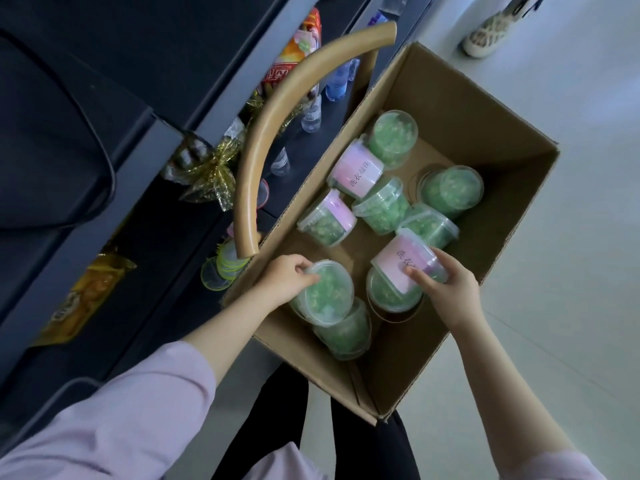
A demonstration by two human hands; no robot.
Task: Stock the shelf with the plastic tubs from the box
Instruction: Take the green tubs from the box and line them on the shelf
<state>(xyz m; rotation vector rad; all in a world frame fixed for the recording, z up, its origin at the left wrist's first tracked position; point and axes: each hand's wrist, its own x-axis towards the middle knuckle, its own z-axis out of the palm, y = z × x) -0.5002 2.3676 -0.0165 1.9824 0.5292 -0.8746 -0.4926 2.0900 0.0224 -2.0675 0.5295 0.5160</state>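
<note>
An open cardboard box (491,109) sits below me and holds several clear plastic tubs of green beads, some with pink labels. My left hand (285,278) grips the lid rim of an upright tub (323,294) near the box's left wall. My right hand (446,282) holds a pink-labelled tub (403,259) that lies on its side on top of another tub (389,296). More tubs (450,190) stand or lie further back in the box. The dark shelf (166,216) runs along the left.
A curved tan handle (273,112) arches over the box's left edge. On the shelf are water bottles (337,83), snack packets (298,53), gold foil wrapping (211,171) and a yellow packet (86,296). Another person's shoe (488,32) stands on the pale floor at top right.
</note>
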